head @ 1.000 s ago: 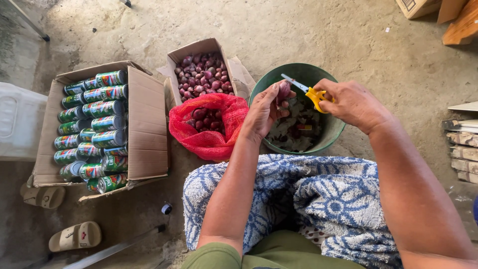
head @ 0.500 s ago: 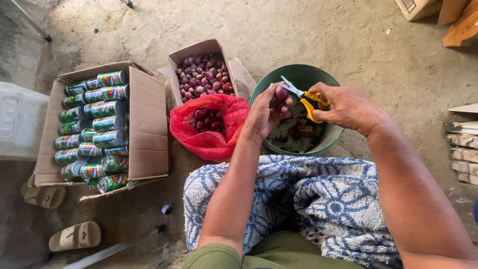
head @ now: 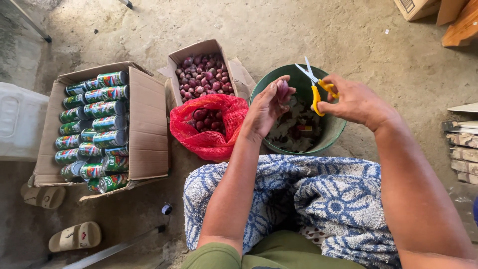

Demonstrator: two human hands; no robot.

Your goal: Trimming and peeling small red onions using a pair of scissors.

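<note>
A rough, dusty concrete floor (head: 298, 30) carries everything here. The left hand (head: 266, 107) pinches a small purple-red shallot (head: 282, 90) between thumb and fingertips, above the near-left rim of a round green plastic bucket (head: 259, 94). The shallot looks light and firm, with a dry papery skin likely to slip, so a grip across its middle suits it. The right hand (head: 351, 102), just right of it, is closed through the yellow loops of yellow-handled scissors (head: 313, 84), blades parted. The bucket holds dark trimmings. To the left, a red mesh sack (head: 211, 134) and an open cardboard box (head: 201, 50) hold more shallots; a larger cardboard box (head: 147, 129) farther left is packed with green tins (head: 99, 129).
</note>
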